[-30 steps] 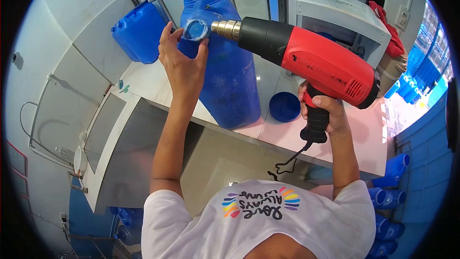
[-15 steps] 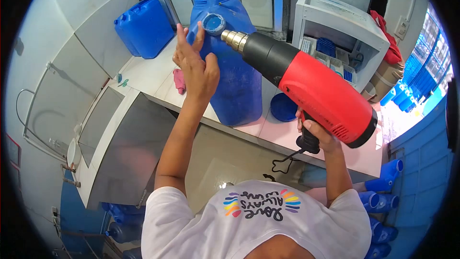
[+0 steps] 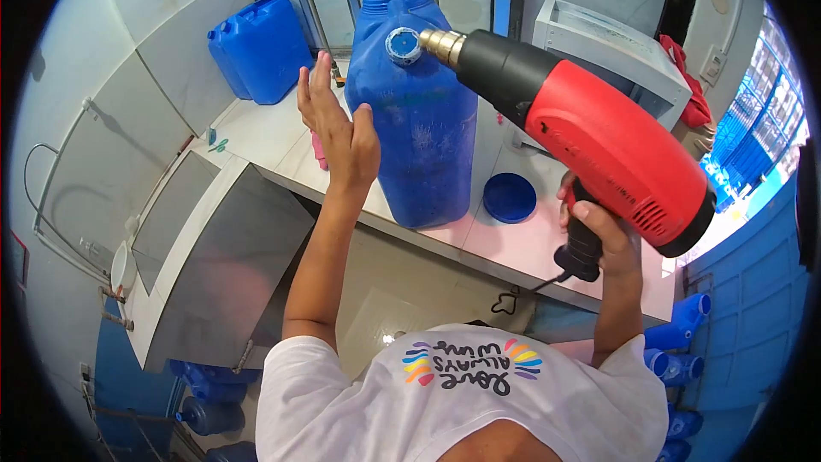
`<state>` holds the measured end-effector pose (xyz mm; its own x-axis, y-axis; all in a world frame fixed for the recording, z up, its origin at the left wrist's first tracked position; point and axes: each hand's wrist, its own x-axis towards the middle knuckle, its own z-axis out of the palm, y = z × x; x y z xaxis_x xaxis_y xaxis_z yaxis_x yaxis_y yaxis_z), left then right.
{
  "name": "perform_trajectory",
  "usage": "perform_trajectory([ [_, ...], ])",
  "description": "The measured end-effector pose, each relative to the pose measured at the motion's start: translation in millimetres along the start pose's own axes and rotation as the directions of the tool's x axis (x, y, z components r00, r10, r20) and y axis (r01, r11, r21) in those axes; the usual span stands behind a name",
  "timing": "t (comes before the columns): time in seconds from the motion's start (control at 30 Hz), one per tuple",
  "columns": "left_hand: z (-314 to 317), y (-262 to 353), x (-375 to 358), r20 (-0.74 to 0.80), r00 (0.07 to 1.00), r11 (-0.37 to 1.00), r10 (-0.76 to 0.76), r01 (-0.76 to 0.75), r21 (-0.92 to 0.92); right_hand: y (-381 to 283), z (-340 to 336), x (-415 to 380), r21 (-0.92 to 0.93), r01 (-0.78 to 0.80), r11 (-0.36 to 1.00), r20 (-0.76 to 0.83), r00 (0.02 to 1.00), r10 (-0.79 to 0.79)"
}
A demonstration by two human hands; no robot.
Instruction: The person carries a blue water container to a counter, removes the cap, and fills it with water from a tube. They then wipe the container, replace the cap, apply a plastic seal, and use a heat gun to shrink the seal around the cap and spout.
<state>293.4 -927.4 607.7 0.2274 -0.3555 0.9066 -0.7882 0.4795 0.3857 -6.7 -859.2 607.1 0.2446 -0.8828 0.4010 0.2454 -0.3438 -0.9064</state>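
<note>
A red and black heat gun (image 3: 590, 133) is gripped by its black handle in my right hand (image 3: 605, 227). Its metal nozzle points left at the small capped spout (image 3: 403, 45) of a large blue jug (image 3: 425, 141) standing upright on the counter. Beside the jug's left side, my left hand (image 3: 340, 124) is raised with fingers stretched out, holding nothing. A pink cloth (image 3: 319, 152) lies partly hidden behind that hand. To the right of the jug's base is a round blue lid (image 3: 510, 198) on the counter.
Another blue jug (image 3: 261, 50) stands at the back left of the tiled counter (image 3: 256, 133). A white shelf unit (image 3: 611, 43) is at the back right, with a red cloth (image 3: 687, 81) beside it. The heat gun's cord (image 3: 506, 301) hangs past the counter's front edge.
The heat gun and my right hand have shifted right and slightly down in view. My left hand has moved slightly left, its fingers now away from the spout.
</note>
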Motion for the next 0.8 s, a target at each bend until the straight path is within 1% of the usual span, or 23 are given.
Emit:
perform_trajectory([
  [0.07, -3, -2, 4, 0.006, 1.0, 1.0, 0.016, -0.016, 0.0, -3, -2, -1, 0.012, -0.012, 1.0, 0.007, 1.0, 0.012],
  [0.13, -6, 1, 10, 0.025, 0.999, 0.999, 0.024, -0.024, -0.024, 1, -4, -4, 0.105, -0.071, 0.992, 0.015, 0.997, 0.069],
  [0.17, -5, 5, 14, -0.019, 0.998, 0.997, 0.059, -0.06, -0.042, 4, -4, -4, 0.11, -0.07, 0.992, 0.008, 0.998, 0.07],
  [0.2, -4, 6, 19, -0.01, 0.998, 0.997, 0.063, -0.064, -0.044, 8, -5, -4, 0.125, -0.072, 0.99, 0.023, 0.997, 0.07],
  [0.27, -3, 8, 29, 0.031, 0.996, 0.98, 0.086, -0.079, -0.183, 14, -8, -2, 0.145, -0.07, 0.987, 0.033, 0.997, 0.065],
  [0.33, 2, 18, 39, 0.014, 0.994, 0.982, 0.113, -0.109, -0.153, 20, -12, 2, 0.166, -0.069, 0.984, 0.01, 0.998, 0.068],
  [0.37, 6, 21, 43, 0.08, 0.985, 0.984, 0.153, -0.144, -0.1, 20, -16, 6, 0.171, -0.065, 0.983, 0.007, 0.998, 0.065],
  [0.43, 16, 32, 48, 0.192, 0.96, 0.979, 0.204, -0.204, -0.019, 20, -30, 18, 0.099, 0.016, 0.995, -0.086, 0.996, -0.008],
  [0.47, 25, 32, 48, 0.193, 0.959, 0.978, 0.207, -0.207, -0.017, 17, -38, 28, 0.019, 0.044, 0.999, -0.176, 0.984, -0.04],
  [0.5, 38, 27, 48, 0.202, 0.93, 0.931, 0.308, -0.338, 0.135, 7, -47, 40, -0.034, 0.046, 0.998, -0.209, 0.976, -0.052],
  [0.53, 47, 20, 46, 0.227, 0.887, 0.845, 0.402, -0.455, 0.281, 0, -56, 52, -0.154, 0.088, 0.984, -0.258, 0.958, -0.126],
  [0.57, 55, 12, 44, 0.213, 0.885, 0.822, 0.414, -0.464, 0.33, -9, -67, 67, -0.273, 0.122, 0.954, -0.279, 0.939, -0.2],
  [0.6, 56, 12, 46, 0.207, 0.883, 0.819, 0.422, -0.469, 0.331, -15, -78, 84, -0.333, 0.136, 0.933, -0.317, 0.916, -0.246],
  [0.63, 55, 13, 44, 0.2, 0.893, 0.835, 0.403, -0.448, 0.319, -27, -91, 99, -0.424, 0.057, 0.904, -0.365, 0.903, -0.227],
  [0.67, 53, 13, 42, 0.195, 0.904, 0.852, 0.38, -0.424, 0.307, -31, -113, 120, -0.479, 0.012, 0.877, -0.33, 0.924, -0.193],
  [0.7, 49, 16, 41, 0.195, 0.904, 0.851, 0.38, -0.424, 0.309, -40, -126, 135, -0.574, -0.043, 0.818, -0.324, 0.929, -0.178],
  [0.73, 42, 22, 42, 0.21, 0.934, 0.934, 0.29, -0.323, 0.149, -47, -141, 154, -0.696, -0.058, 0.716, -0.269, 0.945, -0.185],
  [0.77, 37, 26, 43, 0.24, 0.95, 0.98, 0.197, -0.2, -0.012, -47, -161, 176, -0.792, -0.031, 0.609, -0.206, 0.954, -0.22],
  [0.8, 30, 25, 48, 0.238, 0.952, 0.98, 0.194, -0.198, -0.006, -47, -178, 194, -0.834, 0.006, 0.552, -0.133, 0.968, -0.212],
])
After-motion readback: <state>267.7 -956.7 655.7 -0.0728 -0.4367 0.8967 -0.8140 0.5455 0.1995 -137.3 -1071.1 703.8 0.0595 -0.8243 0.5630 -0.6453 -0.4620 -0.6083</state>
